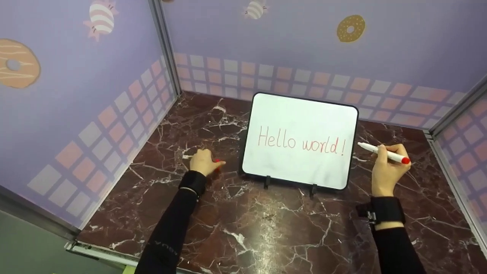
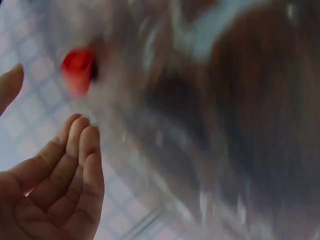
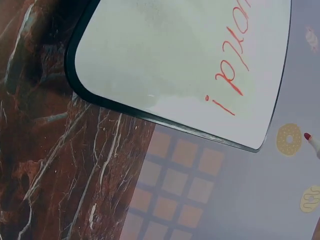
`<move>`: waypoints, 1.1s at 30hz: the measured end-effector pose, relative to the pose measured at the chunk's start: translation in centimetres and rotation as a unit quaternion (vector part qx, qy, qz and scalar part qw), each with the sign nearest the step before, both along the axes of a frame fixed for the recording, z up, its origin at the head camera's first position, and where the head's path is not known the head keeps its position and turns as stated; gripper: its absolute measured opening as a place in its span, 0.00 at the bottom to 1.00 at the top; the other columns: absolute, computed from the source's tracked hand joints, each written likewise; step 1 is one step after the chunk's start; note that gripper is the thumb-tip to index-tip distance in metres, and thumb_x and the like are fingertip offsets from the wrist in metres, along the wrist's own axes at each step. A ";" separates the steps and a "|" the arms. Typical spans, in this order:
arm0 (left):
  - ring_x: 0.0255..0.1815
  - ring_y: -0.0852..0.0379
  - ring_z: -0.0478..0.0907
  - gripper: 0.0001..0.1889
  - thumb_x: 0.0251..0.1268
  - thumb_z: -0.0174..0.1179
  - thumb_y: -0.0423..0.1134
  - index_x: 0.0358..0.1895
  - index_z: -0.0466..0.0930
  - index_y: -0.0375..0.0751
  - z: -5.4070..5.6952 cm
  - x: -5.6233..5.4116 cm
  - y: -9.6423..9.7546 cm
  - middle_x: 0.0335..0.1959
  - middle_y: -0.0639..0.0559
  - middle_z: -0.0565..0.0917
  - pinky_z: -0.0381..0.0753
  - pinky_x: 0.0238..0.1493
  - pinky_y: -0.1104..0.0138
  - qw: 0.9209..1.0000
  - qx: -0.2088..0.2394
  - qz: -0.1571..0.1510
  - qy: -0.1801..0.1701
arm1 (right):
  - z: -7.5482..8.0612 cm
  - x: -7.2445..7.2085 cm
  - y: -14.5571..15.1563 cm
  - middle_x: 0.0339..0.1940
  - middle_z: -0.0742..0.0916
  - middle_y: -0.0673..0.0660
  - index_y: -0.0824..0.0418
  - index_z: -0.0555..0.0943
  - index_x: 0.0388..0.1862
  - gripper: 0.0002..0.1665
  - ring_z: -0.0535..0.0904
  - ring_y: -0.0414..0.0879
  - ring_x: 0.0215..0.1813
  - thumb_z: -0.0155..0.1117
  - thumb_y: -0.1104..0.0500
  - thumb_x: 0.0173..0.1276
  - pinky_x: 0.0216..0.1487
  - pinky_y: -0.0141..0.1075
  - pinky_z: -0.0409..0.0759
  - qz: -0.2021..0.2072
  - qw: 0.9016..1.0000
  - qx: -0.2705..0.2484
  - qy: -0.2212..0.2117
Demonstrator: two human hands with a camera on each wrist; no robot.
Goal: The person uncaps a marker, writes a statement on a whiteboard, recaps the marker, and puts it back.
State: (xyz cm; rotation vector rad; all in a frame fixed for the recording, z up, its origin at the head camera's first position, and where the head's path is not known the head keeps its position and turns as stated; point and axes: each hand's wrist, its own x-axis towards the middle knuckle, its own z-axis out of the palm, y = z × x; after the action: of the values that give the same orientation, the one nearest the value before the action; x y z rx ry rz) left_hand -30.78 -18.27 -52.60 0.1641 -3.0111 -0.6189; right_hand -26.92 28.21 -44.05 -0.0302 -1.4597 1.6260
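Note:
In the head view my right hand (image 1: pixel 390 171) grips a white marker (image 1: pixel 367 147) with a red end, its tip pointing left beside the whiteboard (image 1: pixel 300 114). Red handwriting (image 1: pixel 302 141) on the board reads "Hello world!". At the right edge of the right wrist view, the marker's red tip (image 3: pixel 307 136) shows, apart from the board. Left of the board, my left hand (image 1: pixel 203 161) is over the tabletop by a red marker cap (image 1: pixel 217 165). The left wrist view, blurred, shows the cap (image 2: pixel 78 70) beyond my extended fingers (image 2: pixel 90 150), with a gap between.
The board leans on a small black stand (image 1: pixel 267 182) on a dark red marbled tabletop (image 1: pixel 266 228). Purple patterned panels (image 1: pixel 304 34) enclose the table at the back and on both sides.

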 end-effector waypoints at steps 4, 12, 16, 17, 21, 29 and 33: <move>0.39 0.36 0.86 0.18 0.53 0.75 0.46 0.28 0.81 0.35 -1.0 -0.5 1.3 0.35 0.36 0.87 0.86 0.40 0.47 1.000 -0.026 -0.006 0.001 | -0.6 0.3 0.3 0.16 0.81 0.52 0.70 0.76 0.19 0.11 0.75 0.38 0.17 0.60 0.75 0.61 0.22 0.26 0.73 0.019 1.000 -0.013 0.010; 0.35 0.34 0.85 0.08 0.56 0.70 0.36 0.30 0.82 0.34 -0.2 -0.3 1.4 0.33 0.35 0.87 0.84 0.36 0.45 0.993 -0.014 -0.030 0.112 | -1.7 -0.1 0.9 0.15 0.80 0.55 0.69 0.75 0.17 0.13 0.74 0.41 0.15 0.58 0.78 0.60 0.20 0.28 0.72 0.048 0.996 -0.071 0.030; 0.35 0.39 0.86 0.07 0.55 0.70 0.34 0.35 0.83 0.36 1.9 -0.3 2.7 0.33 0.39 0.88 0.84 0.37 0.50 0.966 0.030 -0.096 0.239 | -1.8 -0.4 0.6 0.16 0.80 0.55 0.67 0.73 0.18 0.15 0.74 0.43 0.16 0.57 0.79 0.61 0.20 0.29 0.73 0.064 0.988 -0.133 0.042; 0.35 0.41 0.86 0.08 0.55 0.70 0.33 0.37 0.84 0.36 2.4 -0.2 3.2 0.34 0.40 0.88 0.85 0.38 0.51 0.956 0.040 -0.116 0.265 | -1.8 -0.5 0.3 0.16 0.80 0.56 0.67 0.73 0.18 0.15 0.73 0.43 0.16 0.57 0.80 0.61 0.20 0.29 0.73 0.071 0.985 -0.152 0.046; 0.36 0.47 0.85 0.09 0.54 0.71 0.32 0.38 0.85 0.36 4.2 0.4 6.1 0.35 0.43 0.89 0.85 0.45 0.57 0.922 0.064 -0.202 0.324 | -1.6 -0.4 -1.4 0.18 0.81 0.58 0.67 0.72 0.19 0.16 0.76 0.44 0.16 0.56 0.80 0.63 0.19 0.30 0.77 0.137 0.964 -0.224 0.042; 0.40 0.52 0.86 0.09 0.57 0.71 0.35 0.40 0.85 0.38 5.7 2.1 11.4 0.37 0.48 0.89 0.84 0.50 0.61 0.883 0.071 -0.318 0.337 | -2.3 0.9 -6.3 0.25 0.86 0.60 0.68 0.79 0.26 0.12 0.82 0.47 0.24 0.56 0.78 0.67 0.32 0.31 0.84 0.343 0.918 -0.195 -0.048; 0.40 0.53 0.86 0.08 0.59 0.70 0.36 0.40 0.85 0.39 6.0 2.6 12.8 0.37 0.49 0.89 0.84 0.49 0.63 0.877 0.070 -0.333 0.339 | -2.5 1.5 -7.9 0.28 0.87 0.58 0.67 0.81 0.29 0.12 0.84 0.46 0.26 0.55 0.77 0.68 0.36 0.31 0.84 0.383 0.908 -0.157 -0.065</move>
State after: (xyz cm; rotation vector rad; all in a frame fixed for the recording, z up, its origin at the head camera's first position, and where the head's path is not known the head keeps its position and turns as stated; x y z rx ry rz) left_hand -28.18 -5.50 -46.63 -0.9194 -2.2709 -0.7302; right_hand -25.43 20.36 -46.59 0.2936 -1.3669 2.5303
